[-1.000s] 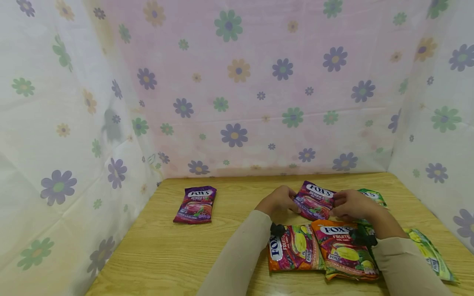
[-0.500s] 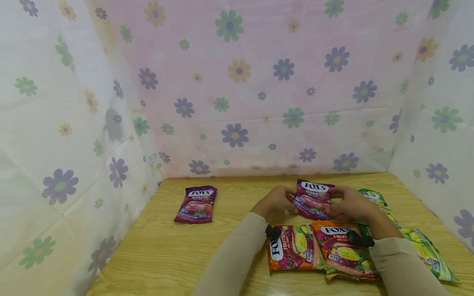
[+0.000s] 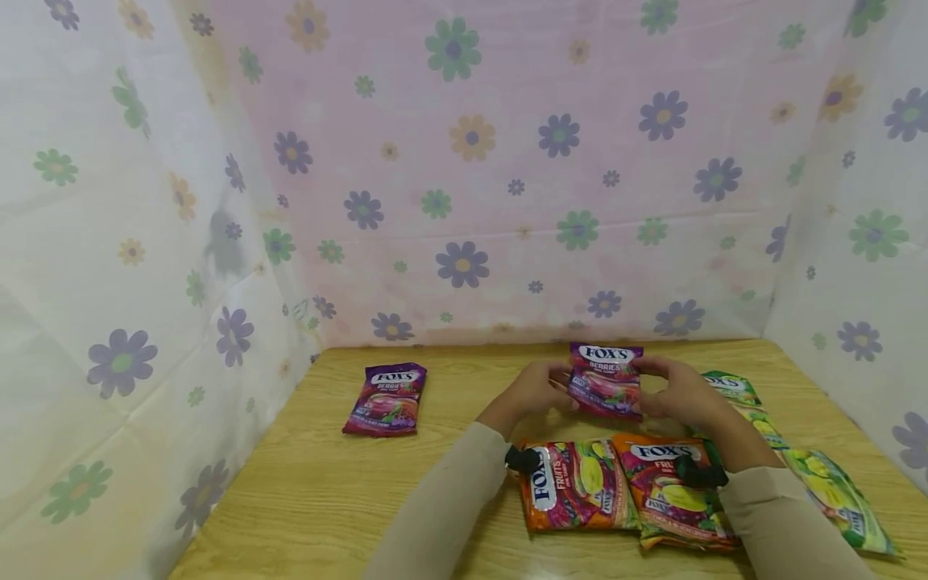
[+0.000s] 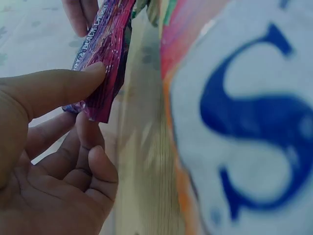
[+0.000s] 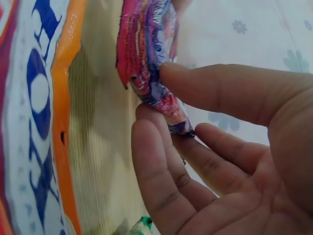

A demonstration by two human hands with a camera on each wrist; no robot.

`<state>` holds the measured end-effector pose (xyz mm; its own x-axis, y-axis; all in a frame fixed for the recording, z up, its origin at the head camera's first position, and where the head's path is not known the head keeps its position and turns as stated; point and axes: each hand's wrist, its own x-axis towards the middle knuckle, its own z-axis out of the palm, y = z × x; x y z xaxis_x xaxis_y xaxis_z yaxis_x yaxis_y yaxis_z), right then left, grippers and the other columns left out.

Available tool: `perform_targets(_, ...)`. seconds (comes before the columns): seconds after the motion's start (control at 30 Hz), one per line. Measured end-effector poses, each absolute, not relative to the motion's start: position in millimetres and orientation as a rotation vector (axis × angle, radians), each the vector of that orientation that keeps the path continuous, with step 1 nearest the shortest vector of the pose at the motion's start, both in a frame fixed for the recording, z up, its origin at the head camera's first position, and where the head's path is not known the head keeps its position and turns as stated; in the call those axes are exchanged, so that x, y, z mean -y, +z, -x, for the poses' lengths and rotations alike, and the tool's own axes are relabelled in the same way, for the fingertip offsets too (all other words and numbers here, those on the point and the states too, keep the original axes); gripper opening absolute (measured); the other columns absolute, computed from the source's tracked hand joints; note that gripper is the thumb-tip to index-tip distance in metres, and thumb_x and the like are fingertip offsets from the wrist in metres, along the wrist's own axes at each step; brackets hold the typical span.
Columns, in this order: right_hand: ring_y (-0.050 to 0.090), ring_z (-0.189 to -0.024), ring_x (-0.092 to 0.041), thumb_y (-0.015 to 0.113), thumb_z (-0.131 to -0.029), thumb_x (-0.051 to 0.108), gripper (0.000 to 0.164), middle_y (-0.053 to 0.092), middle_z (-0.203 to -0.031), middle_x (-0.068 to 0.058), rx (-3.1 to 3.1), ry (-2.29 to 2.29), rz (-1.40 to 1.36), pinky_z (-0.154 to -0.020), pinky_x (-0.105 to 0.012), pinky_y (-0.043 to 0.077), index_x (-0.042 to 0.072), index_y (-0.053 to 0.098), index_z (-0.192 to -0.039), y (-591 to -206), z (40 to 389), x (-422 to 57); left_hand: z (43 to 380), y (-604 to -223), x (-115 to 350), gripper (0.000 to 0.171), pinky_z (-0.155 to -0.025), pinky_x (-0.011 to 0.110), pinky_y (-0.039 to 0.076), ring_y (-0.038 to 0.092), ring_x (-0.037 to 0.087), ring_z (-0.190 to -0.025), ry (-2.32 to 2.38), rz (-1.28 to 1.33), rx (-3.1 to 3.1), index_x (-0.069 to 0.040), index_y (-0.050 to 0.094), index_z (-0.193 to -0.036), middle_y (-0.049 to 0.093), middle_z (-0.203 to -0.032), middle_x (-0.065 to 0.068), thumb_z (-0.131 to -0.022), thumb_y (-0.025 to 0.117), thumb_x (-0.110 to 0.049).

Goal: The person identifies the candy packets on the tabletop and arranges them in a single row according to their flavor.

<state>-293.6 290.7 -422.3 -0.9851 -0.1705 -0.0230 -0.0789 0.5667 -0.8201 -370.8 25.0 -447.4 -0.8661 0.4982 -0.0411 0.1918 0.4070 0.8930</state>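
Observation:
Between my two hands is a purple Fox's Berries candy bag (image 3: 606,382), its front facing me. My left hand (image 3: 532,396) pinches its left edge, and in the left wrist view the thumb (image 4: 88,81) lies over the bag's crimped corner. On the opposite edge my right hand (image 3: 677,392) pinches the bag; the right wrist view has that thumb (image 5: 210,88) on one face and fingers behind. Nearer to me, under my wrists, lie two orange Fox's Fruits candy bags, one turned sideways (image 3: 576,487) and one upright (image 3: 670,491), partly covered by my right wrist.
A second purple Berries candy bag (image 3: 387,400) lies at the left of the wooden table (image 3: 312,499). Green and yellow candy bags (image 3: 837,495) lie at the right, partly behind my right arm. Flowered cloth (image 3: 464,177) hangs at the back and both sides.
Both hands have carried the purple bag left and a little away from me, turning it from tilted to nearly straight. My right fingers have shifted along its edge. The other bags stay put.

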Motion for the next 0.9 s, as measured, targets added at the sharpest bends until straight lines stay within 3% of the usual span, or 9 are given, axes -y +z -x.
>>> perform_targets(0.17,0.073,-0.091,-0.028,0.078,-0.090,0.013,0.082,0.028,-0.164,-0.032,-2.628,-1.480,0.261,-0.076,-0.045,0.063,0.004,0.035,-0.159,-420,293,-285,369,-443,-17,0.061,-0.087,0.034,0.059,0.068,0.016,-0.102,1.480,-0.610,-2.387,-0.012,0.065,-0.139,0.073,-0.115,0.002,-0.083,0.086,-0.006)
perform_targets(0.5,0.074,-0.094,-0.028,0.077,-0.089,0.009,0.081,0.028,-0.165,-0.028,-2.584,-1.574,0.273,-0.077,-0.042,0.064,0.008,0.037,-0.160,-415,293,-276,358,-432,4,0.055,-0.095,0.039,0.059,0.068,0.017,-0.110,1.598,-0.608,-2.366,-0.019,0.067,-0.137,0.072,-0.117,-0.003,-0.085,0.086,-0.013)
perform_targets(0.67,0.074,-0.103,-0.032,0.074,-0.091,0.007,0.081,0.029,-0.165,-0.026,-2.529,-1.647,0.306,-0.081,-0.045,0.064,0.010,0.034,-0.161,-411,294,-271,353,-428,14,0.057,-0.091,0.037,0.062,0.072,0.019,-0.106,1.684,-0.633,-2.289,-0.014,0.064,-0.139,0.070,-0.124,0.003,-0.086,0.084,-0.009)
perform_targets(0.9,0.070,-0.115,-0.039,0.073,-0.093,0.003,0.082,0.029,-0.166,-0.025,-2.432,-1.790,0.400,-0.082,-0.044,0.064,0.008,0.031,-0.163,-407,297,-255,351,-424,33,0.057,-0.093,0.038,0.061,0.072,0.024,-0.115,1.793,-0.625,-2.206,-0.012,0.062,-0.139,0.063,-0.141,0.006,-0.087,0.082,-0.005)
